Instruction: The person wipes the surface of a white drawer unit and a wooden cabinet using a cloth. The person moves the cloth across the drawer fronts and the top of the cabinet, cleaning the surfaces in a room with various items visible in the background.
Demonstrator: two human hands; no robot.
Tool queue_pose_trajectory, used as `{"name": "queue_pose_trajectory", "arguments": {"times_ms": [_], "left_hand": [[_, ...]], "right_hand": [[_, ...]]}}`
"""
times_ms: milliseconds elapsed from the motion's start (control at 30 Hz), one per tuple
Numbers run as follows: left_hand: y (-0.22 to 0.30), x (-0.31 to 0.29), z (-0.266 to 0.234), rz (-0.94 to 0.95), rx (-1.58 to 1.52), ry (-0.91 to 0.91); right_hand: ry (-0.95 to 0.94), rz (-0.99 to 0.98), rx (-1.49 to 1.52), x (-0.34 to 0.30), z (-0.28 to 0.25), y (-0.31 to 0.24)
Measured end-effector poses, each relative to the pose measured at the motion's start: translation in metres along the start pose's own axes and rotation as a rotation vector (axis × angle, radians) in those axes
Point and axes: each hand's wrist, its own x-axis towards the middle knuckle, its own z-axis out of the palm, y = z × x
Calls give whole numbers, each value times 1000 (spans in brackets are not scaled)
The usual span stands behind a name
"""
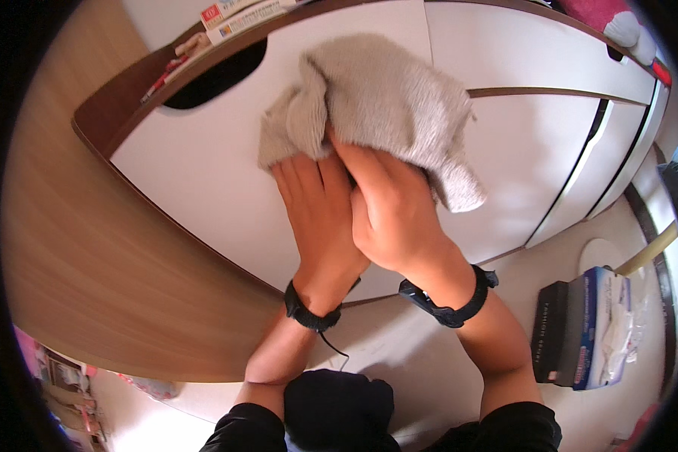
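A beige, rough-textured cloth (399, 98) is bunched against the white front of a cabinet (211, 196). My left hand (316, 215) reaches up to its lower left edge, fingers long and close together, their tips tucked into the fabric. Beside it and partly crossing it, my right hand (395, 207) has hold of the cloth, with the thumb side toward the left hand and most of the fingers covered by folds. Part of the cloth hangs down past the right hand's knuckles. Black bands circle both wrists.
A dark oval cutout (218, 79) lies to the cloth's upper left. Boxes (245, 16) sit on the ledge above. A wood-toned panel (128, 279) curves along the left. On the floor at right stand a black box (550, 331) and a blue-and-white box (597, 328).
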Motion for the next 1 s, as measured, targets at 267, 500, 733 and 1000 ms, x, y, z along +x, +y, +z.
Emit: {"name": "queue_pose_trajectory", "arguments": {"times_ms": [267, 500, 733, 1000], "left_hand": [[-18, -123, 65, -86, -81, -106], [-47, -160, 53, -84, -119, -118], [-115, -98, -13, -68, -7, 63], [-147, -55, -47, -138, -300, 494]], "right_hand": [[-384, 168, -69, -128, -2, 18], [-502, 32, -167, -152, 13, 19], [-538, 46, 200, -54, 79, -22], [-380, -194, 125, -10, 121, -45]]}}
